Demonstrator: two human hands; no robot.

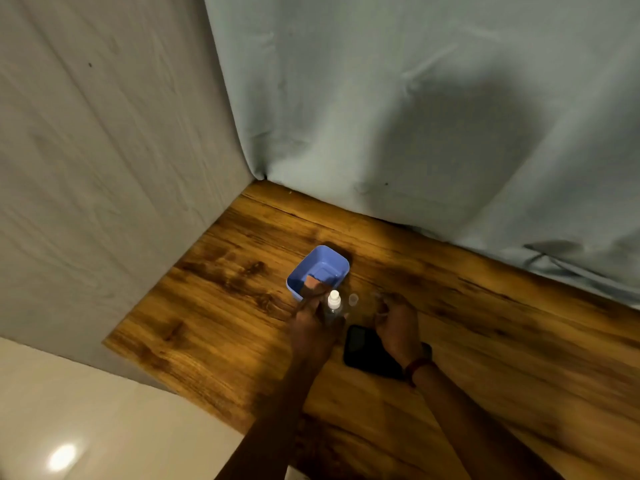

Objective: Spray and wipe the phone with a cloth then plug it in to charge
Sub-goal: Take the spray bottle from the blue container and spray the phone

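The left hand [313, 327] grips a clear spray bottle [334, 304] upright on the wooden counter [225, 306], beside a blue tub [317, 271]. The right hand [394, 327], fingers curled, grasp indeterminable, hovers over the black phone [363, 351] lying flat.

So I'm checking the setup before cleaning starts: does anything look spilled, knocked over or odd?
Nothing spilled or toppled. The bottle stands upright in the left hand, its clear cap off and standing on the table. The phone lies flat under the right hand.
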